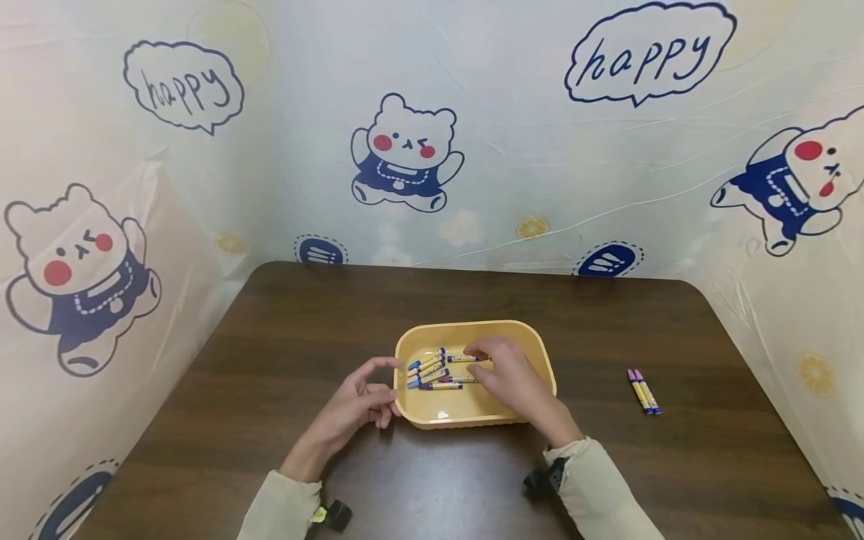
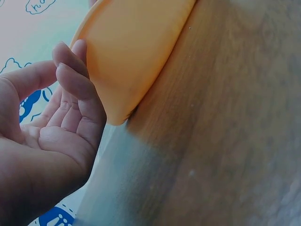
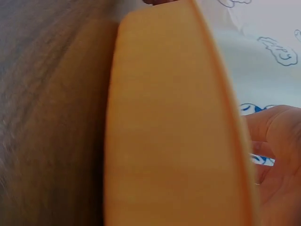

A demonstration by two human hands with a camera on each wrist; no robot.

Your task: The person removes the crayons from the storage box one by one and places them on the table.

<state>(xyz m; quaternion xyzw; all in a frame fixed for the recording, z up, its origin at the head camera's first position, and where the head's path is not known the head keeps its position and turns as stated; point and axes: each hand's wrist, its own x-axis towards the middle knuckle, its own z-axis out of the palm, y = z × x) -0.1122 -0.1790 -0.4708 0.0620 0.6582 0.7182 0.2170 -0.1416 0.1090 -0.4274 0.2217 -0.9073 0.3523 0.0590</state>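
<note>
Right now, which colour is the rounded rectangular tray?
The tray is light yellow, best in head view.

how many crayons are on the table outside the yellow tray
2: the left crayon and the right crayon lie side by side, to the right of the yellow tray. Others could be hidden behind it.

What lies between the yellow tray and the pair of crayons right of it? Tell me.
Only bare brown tabletop separates the yellow tray from the two crayons in the head view.

Tray (image 1: 466,409): one
Crayons (image 1: 440,386) in tray: at least six, exact count hidden by overlap
Crayons (image 1: 644,391) on bench (image 1: 236,420): two
Bench: one
Hands (image 1: 354,405): two
Printed bears (image 1: 401,177), head view: three
"Happy" bubbles (image 1: 184,88), head view: two
</note>
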